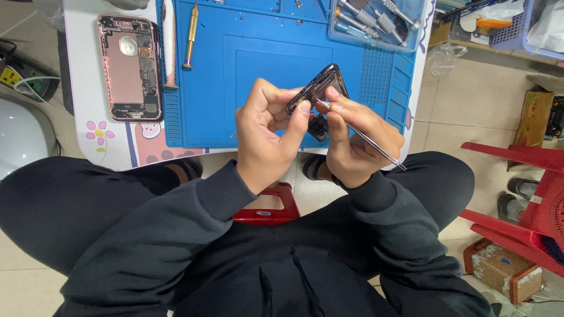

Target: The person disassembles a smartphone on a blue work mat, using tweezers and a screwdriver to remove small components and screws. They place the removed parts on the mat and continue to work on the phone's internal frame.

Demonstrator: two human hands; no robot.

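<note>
While the left hand [267, 132] curls tightly around the near edge of a dark phone frame [317, 88], thumb pressed against its side, the right hand [352, 138] pinches a pair of metal tweezers [367, 141] between thumb and fingers, tips laid against the frame and the long end trailing back past the wrist; both hands are raised together above the near edge of a blue work mat [247, 76], wrists bent inward, forearms in dark sleeves coming up from the lap; a small dark part [319, 126] hangs just below the frame between the two hands. Beyond the left hand, one opened pink phone body [129, 67] lies on the white table [82, 88], with one brass-coloured screwdriver [190, 38] on the mat beside it; beyond the right hand, one clear tray [376, 23] holds several metal tools, too overlapped to count.
</note>
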